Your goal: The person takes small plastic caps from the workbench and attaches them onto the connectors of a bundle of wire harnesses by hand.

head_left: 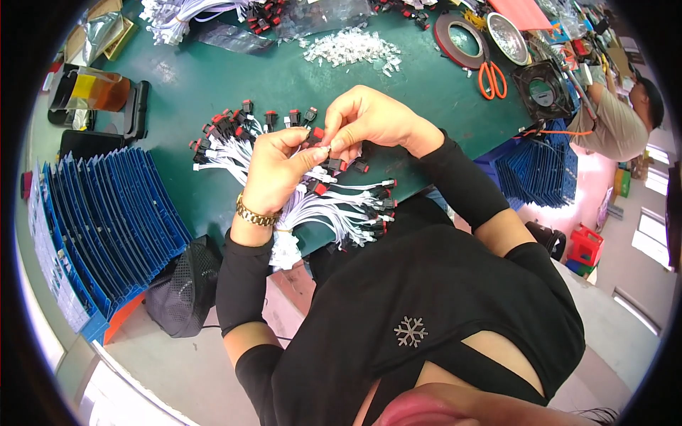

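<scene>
Head: two hands [272, 172] [373, 119], cables [323, 211] past counting.

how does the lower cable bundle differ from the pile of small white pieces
The lower cable bundle has long strands; the pile holds short, loose pieces. The bundle bears black and red ends; the pile looks white or clear. The bundle reaches the table's near edge; the pile lies farther back. Both are largely white.

Left hand [275, 167] and right hand [369, 119] meet fingertip-to-fingertip above white cables [323, 211].
</scene>
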A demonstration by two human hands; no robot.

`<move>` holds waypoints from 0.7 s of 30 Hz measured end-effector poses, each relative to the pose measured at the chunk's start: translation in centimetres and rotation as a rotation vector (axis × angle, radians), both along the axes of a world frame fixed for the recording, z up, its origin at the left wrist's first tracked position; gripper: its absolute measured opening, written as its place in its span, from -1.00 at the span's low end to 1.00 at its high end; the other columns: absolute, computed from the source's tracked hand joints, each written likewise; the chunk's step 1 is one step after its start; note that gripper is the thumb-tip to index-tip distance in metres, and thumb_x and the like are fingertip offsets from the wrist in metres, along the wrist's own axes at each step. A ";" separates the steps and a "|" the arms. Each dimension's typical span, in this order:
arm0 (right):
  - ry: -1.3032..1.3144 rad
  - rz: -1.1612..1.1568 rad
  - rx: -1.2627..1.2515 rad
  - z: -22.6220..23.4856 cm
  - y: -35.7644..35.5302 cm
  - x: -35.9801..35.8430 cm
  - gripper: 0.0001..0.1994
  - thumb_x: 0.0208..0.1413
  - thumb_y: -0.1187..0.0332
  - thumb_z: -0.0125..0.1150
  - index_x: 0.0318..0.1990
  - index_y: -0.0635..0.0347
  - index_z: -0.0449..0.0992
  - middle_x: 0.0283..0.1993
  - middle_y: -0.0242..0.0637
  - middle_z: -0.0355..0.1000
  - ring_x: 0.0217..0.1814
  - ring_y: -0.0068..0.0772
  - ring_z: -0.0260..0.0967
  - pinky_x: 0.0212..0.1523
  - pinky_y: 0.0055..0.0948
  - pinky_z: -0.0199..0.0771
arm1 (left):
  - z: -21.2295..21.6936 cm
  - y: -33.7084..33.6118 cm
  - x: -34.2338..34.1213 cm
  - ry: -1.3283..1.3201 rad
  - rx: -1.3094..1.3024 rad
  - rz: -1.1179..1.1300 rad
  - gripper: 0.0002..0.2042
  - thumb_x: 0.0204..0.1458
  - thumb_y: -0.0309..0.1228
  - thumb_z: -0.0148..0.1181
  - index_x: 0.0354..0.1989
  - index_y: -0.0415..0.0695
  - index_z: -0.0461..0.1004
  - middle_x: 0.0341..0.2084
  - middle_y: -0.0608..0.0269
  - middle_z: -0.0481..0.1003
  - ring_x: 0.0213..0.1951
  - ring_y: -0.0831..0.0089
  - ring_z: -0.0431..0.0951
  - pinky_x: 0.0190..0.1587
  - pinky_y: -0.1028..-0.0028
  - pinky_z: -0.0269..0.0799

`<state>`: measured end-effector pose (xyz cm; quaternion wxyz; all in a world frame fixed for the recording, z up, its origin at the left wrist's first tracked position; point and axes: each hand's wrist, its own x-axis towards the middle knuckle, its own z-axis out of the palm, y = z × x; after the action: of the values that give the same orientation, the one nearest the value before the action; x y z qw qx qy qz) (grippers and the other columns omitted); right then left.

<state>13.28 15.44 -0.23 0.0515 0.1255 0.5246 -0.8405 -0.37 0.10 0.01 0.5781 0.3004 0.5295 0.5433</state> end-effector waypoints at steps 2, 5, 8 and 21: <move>-0.002 0.052 0.020 0.1 0.1 -0.1 -0.92 -0.07 0.52 0.23 -0.38 0.31 0.52 -0.48 -0.24 0.48 -0.52 -0.52 0.47 -0.52 -0.68 0.45 | -0.4 0.0 0.1 -0.016 0.088 0.017 -0.89 -0.10 -0.62 0.19 -0.36 -0.30 0.51 -0.49 0.36 0.49 -0.47 0.73 0.37 -0.44 0.71 0.26; -0.022 0.060 0.013 0.2 0.0 -0.3 -0.92 -0.05 0.52 0.21 -0.36 0.31 0.52 -0.47 -0.26 0.48 -0.51 -0.54 0.46 -0.51 -0.68 0.46 | -0.5 -0.1 0.0 -0.006 0.086 0.006 -0.88 -0.10 -0.64 0.18 -0.34 -0.31 0.50 -0.46 0.33 0.49 -0.42 0.70 0.41 -0.37 0.69 0.32; -0.054 -0.004 0.036 0.5 -0.2 -0.3 -0.89 -0.04 0.51 0.21 -0.32 0.31 0.53 -0.45 -0.28 0.48 -0.47 -0.58 0.45 -0.50 -0.70 0.45 | -0.3 0.1 0.0 -0.010 0.065 0.024 -0.87 -0.10 -0.64 0.18 -0.33 -0.31 0.49 -0.47 0.34 0.49 -0.42 0.70 0.43 -0.35 0.68 0.33; 0.434 -0.297 1.059 2.7 0.3 1.3 -0.66 -0.18 0.34 0.33 -0.20 0.27 0.50 -0.16 -0.21 0.43 -0.06 -0.23 0.38 -0.10 -0.34 0.39 | 1.7 -0.9 0.5 0.459 0.091 -0.113 -0.75 -0.07 -0.64 -0.05 -0.18 -0.35 0.41 -0.38 0.10 0.39 -0.27 0.36 0.44 -0.17 0.46 0.30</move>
<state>14.56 15.77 2.52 -0.2450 0.0317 0.8481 -0.4687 0.12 -0.76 1.69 0.4579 0.4712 0.6043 0.4507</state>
